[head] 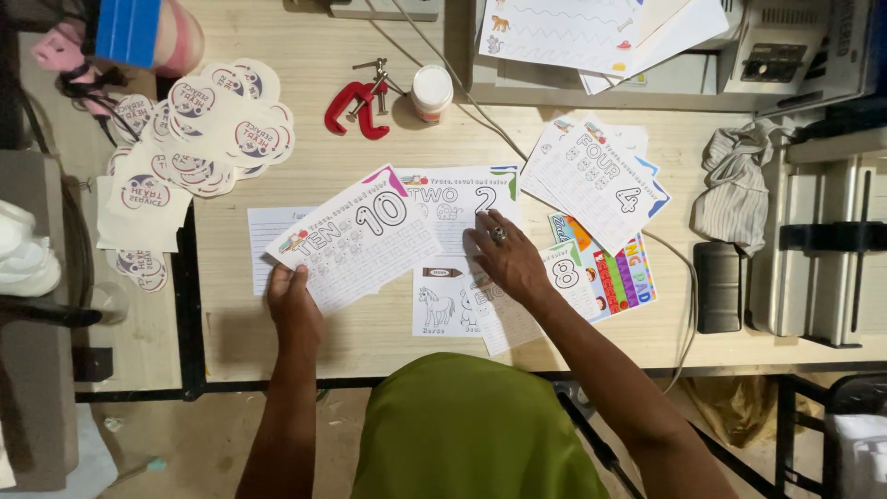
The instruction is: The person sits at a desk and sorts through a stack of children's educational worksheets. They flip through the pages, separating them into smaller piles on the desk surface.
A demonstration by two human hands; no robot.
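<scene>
Head view, looking straight down on a pale wooden worktable [305,83].

Left hand [294,305]: closed in a pinch on the lower left corner of a printed number worksheet [356,238], thumb on top, remaining fingers hidden beneath the paper. The sheet is tilted, its right end higher, and it overlaps a lined sheet [266,236] lying under it.

Right hand [504,259]: open, fingers spread and laid flat, palm down. It presses on a second number worksheet [457,203] at that sheet's lower right and also covers part of an animal colouring sheet [443,305] below it. A ring shows on one finger. Nothing is gripped.

Just right of that hand: a fanned stack of number sheets [596,180], with a bright striped booklet [624,273] beneath.

Far side of the table: red clamp [356,106], small white-capped jar [431,91]. Left edge: heap of round printed stickers [217,125]. Right: crumpled striped cloth [735,185].
</scene>
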